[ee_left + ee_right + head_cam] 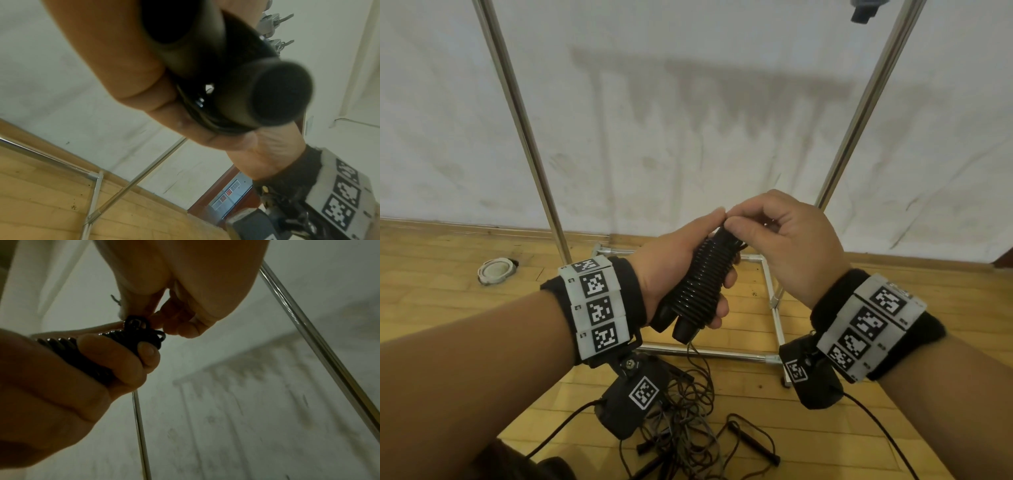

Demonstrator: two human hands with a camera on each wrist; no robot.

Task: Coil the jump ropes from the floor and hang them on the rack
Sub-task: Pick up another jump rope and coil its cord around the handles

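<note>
At the centre, the person's left hand (681,270) clasps a black jump rope wound tightly round its two handles (702,277), steadying it while the right hand (784,240) pinches the cord end at 12 o'clock, likely securing it before the silver metal rack (524,123) behind.

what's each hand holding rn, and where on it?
Left hand grips the wound jump rope around its coiled middle. Right hand pinches the cord at the bundle's top end.
</note>
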